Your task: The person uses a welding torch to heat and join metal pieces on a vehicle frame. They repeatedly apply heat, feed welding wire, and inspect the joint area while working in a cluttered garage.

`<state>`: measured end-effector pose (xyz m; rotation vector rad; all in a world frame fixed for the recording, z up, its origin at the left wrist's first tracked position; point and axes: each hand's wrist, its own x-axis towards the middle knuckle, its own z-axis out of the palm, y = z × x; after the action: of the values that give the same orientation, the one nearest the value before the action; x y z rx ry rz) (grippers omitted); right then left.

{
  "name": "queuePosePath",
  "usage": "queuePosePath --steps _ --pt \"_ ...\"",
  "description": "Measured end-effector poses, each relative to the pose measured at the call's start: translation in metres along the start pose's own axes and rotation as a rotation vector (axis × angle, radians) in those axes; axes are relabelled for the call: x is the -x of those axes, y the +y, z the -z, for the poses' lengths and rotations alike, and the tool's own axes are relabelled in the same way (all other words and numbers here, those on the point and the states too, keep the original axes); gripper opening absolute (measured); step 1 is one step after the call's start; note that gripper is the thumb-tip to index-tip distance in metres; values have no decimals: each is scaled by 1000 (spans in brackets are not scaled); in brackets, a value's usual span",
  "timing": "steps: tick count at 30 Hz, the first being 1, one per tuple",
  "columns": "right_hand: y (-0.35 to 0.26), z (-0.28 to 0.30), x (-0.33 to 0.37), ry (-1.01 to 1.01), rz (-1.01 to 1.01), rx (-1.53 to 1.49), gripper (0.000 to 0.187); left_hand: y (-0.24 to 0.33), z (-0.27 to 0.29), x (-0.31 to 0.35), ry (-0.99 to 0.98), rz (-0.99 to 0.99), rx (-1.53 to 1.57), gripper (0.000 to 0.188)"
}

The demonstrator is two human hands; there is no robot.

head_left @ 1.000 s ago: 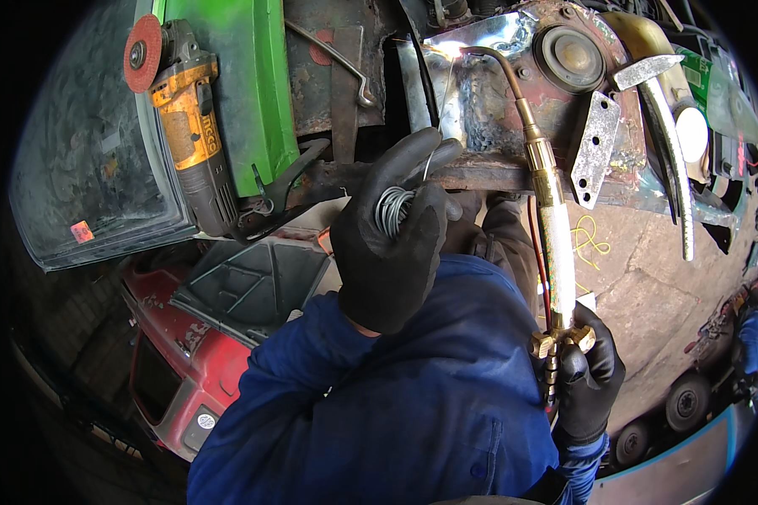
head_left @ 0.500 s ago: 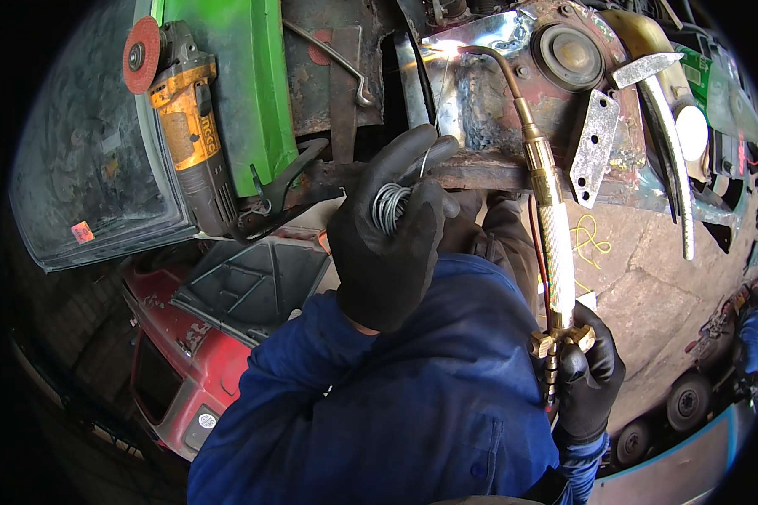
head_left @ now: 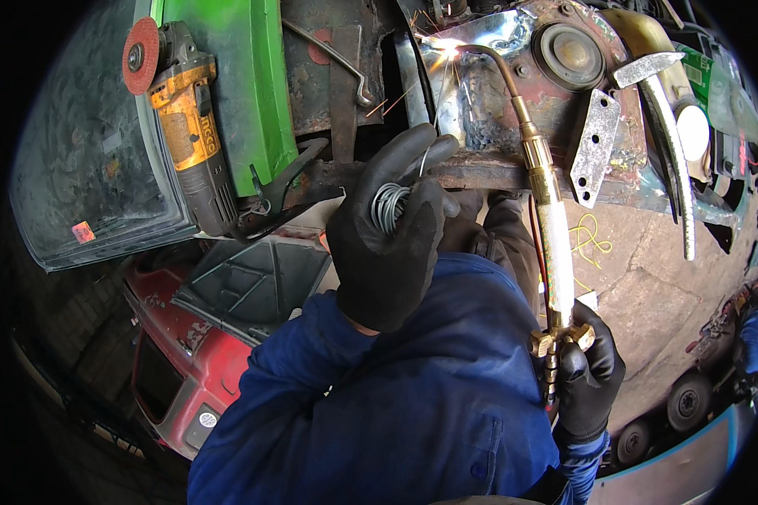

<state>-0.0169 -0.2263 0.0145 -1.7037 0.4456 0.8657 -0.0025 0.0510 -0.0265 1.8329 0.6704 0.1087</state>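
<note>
Gloved in black, my left hand (head_left: 392, 231) is closed around a coil of thin filler wire (head_left: 390, 208). The wire's straight end runs up between my fingers toward a glowing spot on the metal. My right hand (head_left: 594, 370), also gloved, grips the lower end of a brass gas welding torch (head_left: 554, 244) by its valve knobs. The torch's bent nozzle (head_left: 493, 57) points left, its tip at the bright flame. There the flame meets a shiny sheet-metal patch (head_left: 472, 88) on a rusty vehicle panel, and sparks fly off to the left.
An orange angle grinder (head_left: 187, 130) with a red disc lies at the left on a windscreen beside a green panel (head_left: 261, 84). A hammer (head_left: 665, 135) and a drilled metal plate (head_left: 594, 147) rest right of the torch. Behind me stands a red car body part (head_left: 194, 353).
Sparks now spray from the flame spot, up and down to the left. Both hands, the torch and the wire coil have hardly moved.
</note>
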Motion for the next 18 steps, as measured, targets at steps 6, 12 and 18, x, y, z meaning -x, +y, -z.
queuePosePath --steps 6,12,18 --pt "0 0 0 -12 -14 -24 81 0 1 2 3 56 25 39" --pt "0 -1 -1 2 2 -32 80 -1 -2 0 13 92 108 41" --pt "-3 2 -1 -46 -45 -38 81 -2 -2 0 3 75 106 44"
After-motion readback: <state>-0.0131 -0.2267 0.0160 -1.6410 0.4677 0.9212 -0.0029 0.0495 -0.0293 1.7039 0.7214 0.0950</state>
